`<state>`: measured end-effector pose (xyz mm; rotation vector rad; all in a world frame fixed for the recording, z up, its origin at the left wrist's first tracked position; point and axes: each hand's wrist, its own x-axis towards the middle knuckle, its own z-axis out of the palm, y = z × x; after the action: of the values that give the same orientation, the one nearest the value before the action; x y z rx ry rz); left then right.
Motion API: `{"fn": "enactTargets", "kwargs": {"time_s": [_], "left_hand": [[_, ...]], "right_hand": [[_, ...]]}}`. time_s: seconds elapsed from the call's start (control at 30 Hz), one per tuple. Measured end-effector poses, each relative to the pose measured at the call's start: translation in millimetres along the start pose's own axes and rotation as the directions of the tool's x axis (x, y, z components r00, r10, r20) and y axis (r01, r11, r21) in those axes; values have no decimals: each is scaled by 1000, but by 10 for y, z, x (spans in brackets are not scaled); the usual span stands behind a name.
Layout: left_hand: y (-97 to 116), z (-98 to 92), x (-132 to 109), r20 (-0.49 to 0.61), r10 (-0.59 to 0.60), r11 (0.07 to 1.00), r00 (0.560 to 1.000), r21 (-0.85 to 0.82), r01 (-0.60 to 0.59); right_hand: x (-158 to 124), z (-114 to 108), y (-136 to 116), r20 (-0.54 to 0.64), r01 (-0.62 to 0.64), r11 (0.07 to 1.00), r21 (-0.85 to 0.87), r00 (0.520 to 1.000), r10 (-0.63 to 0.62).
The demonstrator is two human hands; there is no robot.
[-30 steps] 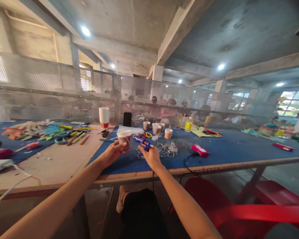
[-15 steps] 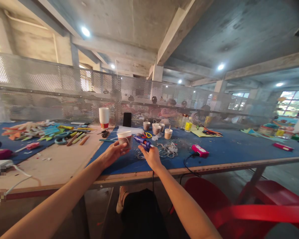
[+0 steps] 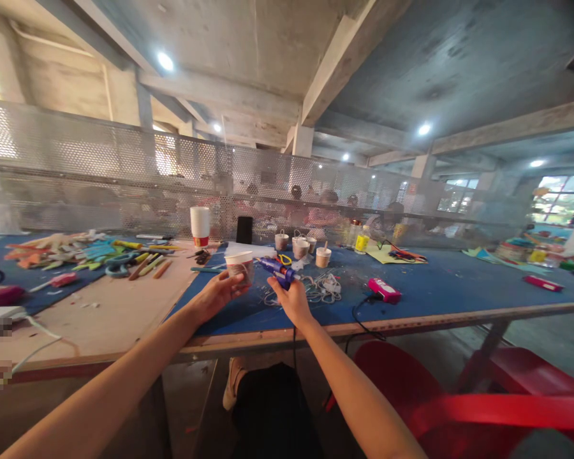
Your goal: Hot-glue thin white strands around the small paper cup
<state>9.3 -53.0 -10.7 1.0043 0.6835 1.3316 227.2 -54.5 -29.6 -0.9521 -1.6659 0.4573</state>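
Note:
My left hand (image 3: 221, 291) is closed around a paper cup (image 3: 240, 264) with a pale rim and a brownish wrapping on its lower side. In my right hand (image 3: 294, 299) is a blue glue gun (image 3: 276, 271), its tip pointing left toward the cup and lying close to the cup's side. Whether the tip touches the cup I cannot tell. Beyond the glue gun lies a tangle of grey cord (image 3: 326, 287) on the blue table mat. Several small wrapped cups (image 3: 300, 247) with cord handles stand behind it, near yellow-handled scissors (image 3: 284, 259).
A stack of white paper cups (image 3: 199, 227) and a black phone (image 3: 244, 230) stand at the back. Colourful strips (image 3: 62, 250) and scissors (image 3: 119, 264) lie left. A pink box (image 3: 384, 289) with a cable sits right. Red chairs (image 3: 402, 376) stand below the table edge.
The glue gun has shifted very slightly right, its tip moving a little away from the cup's side. My left hand and the cup stay almost still.

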Motion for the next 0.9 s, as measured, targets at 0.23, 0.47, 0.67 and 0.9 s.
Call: {"fn": "enactTargets", "kwargs": {"time_s": [0.23,0.47,0.67,0.9], "left_hand": [[-30,-60,48,17,-7,1000,1000,-13,7],[-29,-70,55,30,-1,999,1000,-34,2],[-18,-48,34,31,5,999,1000,-35,-4],[-14,-53,37,50,7,1000,999,-29,-6]], "right_hand": [[146,-12,98,0,-191,932,307,980,200],[397,-349,432,-77,-298,952,72,950,303],[471,-636,644,-84,-339,928,-153,940,329],[447,-709,717,-119,-391,822,-414,918,378]]}}
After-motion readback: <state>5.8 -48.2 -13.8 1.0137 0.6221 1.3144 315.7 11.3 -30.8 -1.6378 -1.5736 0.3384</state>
